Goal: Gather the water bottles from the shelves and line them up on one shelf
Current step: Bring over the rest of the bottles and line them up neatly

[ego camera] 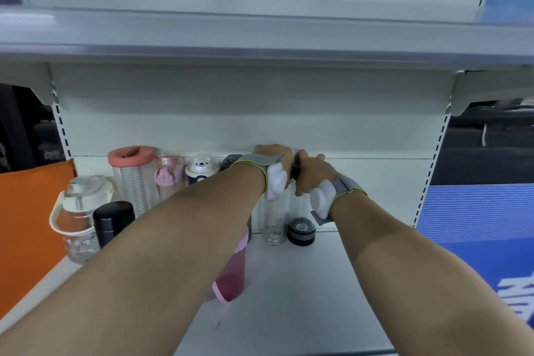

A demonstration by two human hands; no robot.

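Several water bottles stand on the white shelf (303, 292). My left hand (273, 156) grips the top of a clear bottle (276, 217). My right hand (310, 173) grips the top of a clear bottle with a dark base (300, 230) right beside it. Both bottles stand upright at the back of the shelf. To the left are a coral-lidded clear bottle (133, 173), a pink-capped bottle (169, 176), a bear-lidded bottle (201, 169), a clear jug with a white handle (78, 217) and a black flask (112, 221). A pink bottle (232, 269) stands partly under my left forearm.
An empty upper shelf (260, 35) overhangs close above the bottles. An orange panel (31, 225) borders the shelf on the left and a blue sign (476, 234) on the right. The shelf's right half and front hold nothing.
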